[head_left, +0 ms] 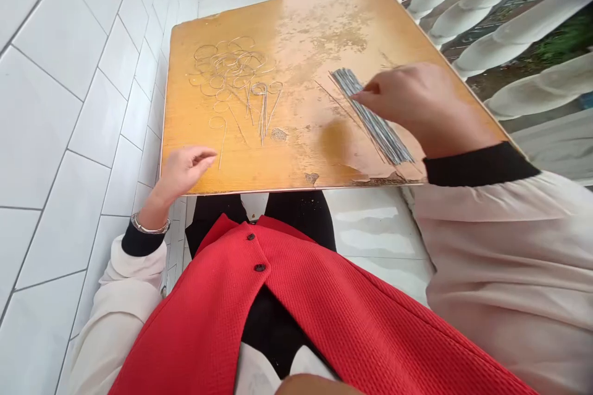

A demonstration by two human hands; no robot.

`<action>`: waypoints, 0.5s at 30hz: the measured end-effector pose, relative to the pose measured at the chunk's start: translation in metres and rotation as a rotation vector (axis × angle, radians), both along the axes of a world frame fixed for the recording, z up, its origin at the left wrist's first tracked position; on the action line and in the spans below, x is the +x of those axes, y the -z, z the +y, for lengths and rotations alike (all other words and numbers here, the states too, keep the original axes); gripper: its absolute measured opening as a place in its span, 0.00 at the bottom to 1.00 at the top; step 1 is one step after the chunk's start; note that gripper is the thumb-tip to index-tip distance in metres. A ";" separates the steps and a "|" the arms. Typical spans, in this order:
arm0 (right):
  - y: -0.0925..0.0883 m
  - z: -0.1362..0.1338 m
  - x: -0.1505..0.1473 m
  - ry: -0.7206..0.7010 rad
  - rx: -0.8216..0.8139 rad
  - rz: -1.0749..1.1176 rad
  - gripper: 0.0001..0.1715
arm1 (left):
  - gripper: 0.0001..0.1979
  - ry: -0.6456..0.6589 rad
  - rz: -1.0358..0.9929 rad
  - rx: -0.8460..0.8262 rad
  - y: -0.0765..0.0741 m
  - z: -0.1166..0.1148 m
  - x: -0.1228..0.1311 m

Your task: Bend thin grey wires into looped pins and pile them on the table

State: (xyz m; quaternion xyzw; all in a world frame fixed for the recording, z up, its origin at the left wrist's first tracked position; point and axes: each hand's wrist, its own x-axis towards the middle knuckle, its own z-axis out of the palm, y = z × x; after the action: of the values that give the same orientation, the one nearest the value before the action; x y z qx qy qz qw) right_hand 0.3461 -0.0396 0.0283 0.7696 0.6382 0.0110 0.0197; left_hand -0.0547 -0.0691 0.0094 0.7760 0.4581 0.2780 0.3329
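My right hand [407, 99] is over a bundle of straight, thin grey metal wires [382, 129] on the right of the wooden table. Its thumb and fingers are pinched together at the bundle's upper edge; whatever is between the tips is too small to make out. My left hand [188, 168] is at the table's front left corner, fingers loosely bent and thumb slightly apart, with nothing visible in it. Just beyond its fingertips lies a single wire with a looped end [224, 139]. Farther back is a loose pile of wires bent into loops [231, 65].
The worn yellow-brown tabletop [296, 160] has peeling patches. A few straight wires [340, 105] lie apart, left of the bundle. White tiled wall [83, 80] runs close along the left side, and a white balustrade [491, 49] stands on the right.
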 end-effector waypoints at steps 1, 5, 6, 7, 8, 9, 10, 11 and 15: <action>0.002 -0.003 0.003 0.095 -0.103 -0.021 0.26 | 0.11 0.027 0.040 -0.004 0.003 -0.008 0.003; 0.008 -0.017 -0.009 0.104 -0.215 -0.039 0.29 | 0.11 0.065 0.104 0.011 0.013 -0.026 0.010; 0.009 -0.019 -0.013 0.093 -0.209 -0.047 0.29 | 0.10 0.056 0.098 0.013 0.016 -0.027 0.010; 0.009 -0.021 -0.017 0.083 -0.209 -0.058 0.28 | 0.10 0.042 0.090 0.017 0.018 -0.028 0.011; 0.008 -0.021 -0.020 0.078 -0.220 -0.072 0.28 | 0.09 0.024 0.083 0.022 0.021 -0.028 0.011; 0.006 -0.020 -0.023 0.078 -0.243 -0.090 0.28 | 0.09 0.009 0.078 0.028 0.022 -0.028 0.011; 0.004 -0.018 -0.025 0.081 -0.277 -0.112 0.27 | 0.09 -0.003 0.075 0.036 0.023 -0.027 0.011; 0.002 -0.017 -0.028 0.086 -0.314 -0.131 0.26 | 0.09 -0.014 0.079 0.048 0.023 -0.026 0.011; 0.002 -0.008 -0.030 0.122 -0.398 -0.174 0.25 | 0.08 -0.041 0.146 0.107 0.014 -0.013 0.008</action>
State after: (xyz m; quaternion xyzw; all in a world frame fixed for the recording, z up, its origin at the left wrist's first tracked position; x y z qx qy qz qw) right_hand 0.3160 -0.0472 0.0260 0.7838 0.5760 -0.0499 0.2268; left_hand -0.0465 -0.0825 -0.0042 0.8014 0.4812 0.2515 0.2509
